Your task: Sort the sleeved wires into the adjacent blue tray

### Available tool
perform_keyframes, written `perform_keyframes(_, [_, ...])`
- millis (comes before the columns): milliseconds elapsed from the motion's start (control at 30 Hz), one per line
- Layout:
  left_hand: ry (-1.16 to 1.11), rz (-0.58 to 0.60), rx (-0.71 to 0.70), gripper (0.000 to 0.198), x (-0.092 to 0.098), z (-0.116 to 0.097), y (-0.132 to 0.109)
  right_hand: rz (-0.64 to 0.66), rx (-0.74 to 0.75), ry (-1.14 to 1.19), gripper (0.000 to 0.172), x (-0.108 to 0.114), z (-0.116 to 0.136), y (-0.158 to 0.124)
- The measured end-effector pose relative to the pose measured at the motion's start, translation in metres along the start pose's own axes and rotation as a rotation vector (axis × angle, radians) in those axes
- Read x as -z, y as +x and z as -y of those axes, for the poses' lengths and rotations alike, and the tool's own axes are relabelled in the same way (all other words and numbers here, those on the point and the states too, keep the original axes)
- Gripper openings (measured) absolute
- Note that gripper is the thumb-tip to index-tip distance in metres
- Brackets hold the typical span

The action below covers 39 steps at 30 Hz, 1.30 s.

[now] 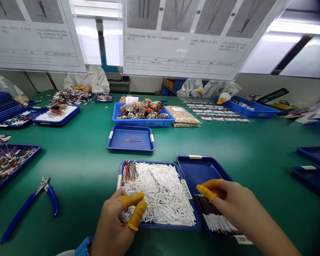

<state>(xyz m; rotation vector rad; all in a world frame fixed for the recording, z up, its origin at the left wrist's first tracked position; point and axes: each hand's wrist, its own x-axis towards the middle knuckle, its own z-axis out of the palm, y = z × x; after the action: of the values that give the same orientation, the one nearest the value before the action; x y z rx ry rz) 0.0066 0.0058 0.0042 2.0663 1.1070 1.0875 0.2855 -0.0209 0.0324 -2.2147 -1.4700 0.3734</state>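
At 7 o'clock, the left hand (112,220) curls over the near edge of loose white wire sleeves (162,192) heaped in a blue tray (146,164). Its yellow finger cots (137,213) nearly meet, but I cannot tell whether they pinch anything. At 5 o'clock, the right hand (229,202) hangs with fingers extended and not gripping, just above sleeved red-and-black wires (216,217) in a second blue tray (202,167). Blue-handled side cutters (19,215) lie at 8 o'clock. Farther out at 12 o'clock, a small blue tray (120,138) holds a few wires, and a co-worker's hands (78,88) work at 11 o'clock.
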Motion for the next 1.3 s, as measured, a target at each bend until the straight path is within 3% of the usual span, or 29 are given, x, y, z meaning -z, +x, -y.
perform_keyframes(133, [0.034,0.012,0.01,0.022,0.001,-0.001,0.001,0.074,0.19,-0.025,0.016,-0.033,0.057,-0.004])
perform_keyframes(267, [0.07,0.051,0.003,0.026,-0.001,0.001,-0.001,0.063,0.224,-0.043,0.016,-0.06,0.086,-0.001])
perform_keyframes(500, [0.113,0.12,-0.045,0.018,-0.005,0.007,-0.004,0.087,0.26,0.131,0.015,-0.066,0.079,-0.003])
perform_keyframes(700, [0.128,0.099,-0.089,0.019,-0.01,0.012,-0.006,0.264,0.117,0.771,0.023,-0.08,0.082,-0.027])
perform_keyframes(867, [0.082,0.093,-0.051,0.013,-0.009,0.009,-0.004,0.203,0.031,0.916,0.021,-0.084,0.09,-0.04])
perform_keyframes(1067, [0.004,0.033,0.076,0.011,-0.006,0.006,-0.006,0.361,0.054,1.035,0.027,-0.078,0.09,-0.036])
perform_keyframes(1167, [0.01,-0.007,0.151,0.007,-0.006,0.006,-0.008,0.4,0.044,1.032,0.024,-0.08,0.089,-0.037])
perform_keyframes(1300, [-0.014,0.031,0.146,0.009,-0.005,0.004,-0.007,0.407,0.044,1.073,0.018,-0.079,0.088,-0.037])
